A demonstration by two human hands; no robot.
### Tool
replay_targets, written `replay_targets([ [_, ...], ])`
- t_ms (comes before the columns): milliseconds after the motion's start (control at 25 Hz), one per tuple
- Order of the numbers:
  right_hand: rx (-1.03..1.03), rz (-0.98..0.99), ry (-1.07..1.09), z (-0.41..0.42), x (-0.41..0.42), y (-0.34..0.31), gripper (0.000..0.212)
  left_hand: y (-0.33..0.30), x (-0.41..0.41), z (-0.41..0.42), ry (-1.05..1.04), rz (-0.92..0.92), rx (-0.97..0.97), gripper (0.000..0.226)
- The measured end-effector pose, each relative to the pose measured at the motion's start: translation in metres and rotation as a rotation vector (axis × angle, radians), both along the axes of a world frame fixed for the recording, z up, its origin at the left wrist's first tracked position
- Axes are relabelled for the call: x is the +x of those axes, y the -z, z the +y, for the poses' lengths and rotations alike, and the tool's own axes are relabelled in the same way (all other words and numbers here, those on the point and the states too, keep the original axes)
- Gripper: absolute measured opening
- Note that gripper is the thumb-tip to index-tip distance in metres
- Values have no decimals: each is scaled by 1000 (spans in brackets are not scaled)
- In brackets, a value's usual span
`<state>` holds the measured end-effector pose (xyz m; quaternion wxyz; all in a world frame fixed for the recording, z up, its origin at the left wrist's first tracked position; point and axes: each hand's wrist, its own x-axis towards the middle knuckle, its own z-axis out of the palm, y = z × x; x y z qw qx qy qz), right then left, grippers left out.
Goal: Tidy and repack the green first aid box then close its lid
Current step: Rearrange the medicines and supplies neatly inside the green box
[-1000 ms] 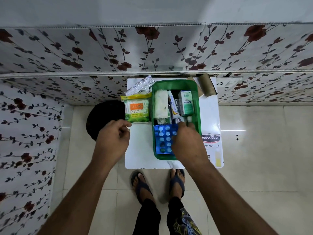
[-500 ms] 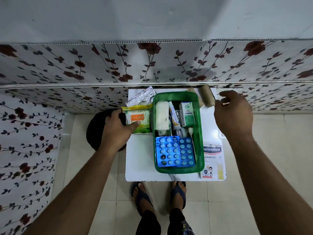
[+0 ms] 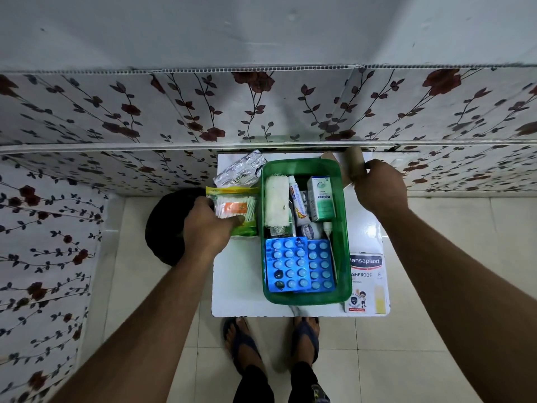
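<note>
Green translucent plastic first aid box sits open on a small white tabletop, with no lid on it. Inside, at the far end, lie a white gauze roll, a white ointment tube and a green-and-white carton; 2 blue blister pill sheets fill the near end. Left hand grips a yellow-green packet of cotton buds just left of the box, thumb across its front. A silver foil strip lies beyond that packet. Right hand closes around a brown bandage roll at the table's far right corner. A white plaster carton lies flat, touching the box's right wall near the front edge.
</note>
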<state>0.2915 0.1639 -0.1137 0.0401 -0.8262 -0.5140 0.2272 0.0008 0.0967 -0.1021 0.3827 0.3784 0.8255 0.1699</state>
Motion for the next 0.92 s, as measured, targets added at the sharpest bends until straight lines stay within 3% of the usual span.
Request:
replay_targets([
  [80,11,30,20,0,2,0,25,-8,0,-4,-7,-13,-7,30],
  [200,51,100,83,-8,3,-12,27,-22,-12,-19,-68,-53,40,25],
  [360,142,203,193,-41,6,-48,23,-90,-13,-46,-186,-125,245,61],
  [440,158,278,274,-62,4,-63,23,-112,17,-55,7,-213,225,64],
  [520,149,344,328,-80,0,-72,31,-113,60,-58,245,-195,130,53],
  [720,168,453,345,-108,-4,-87,29,-70,108,-59,576,94,-18,46],
  [920,114,439,219,-110,-19,-103,23,-61,112,-60,788,408,101,38],
])
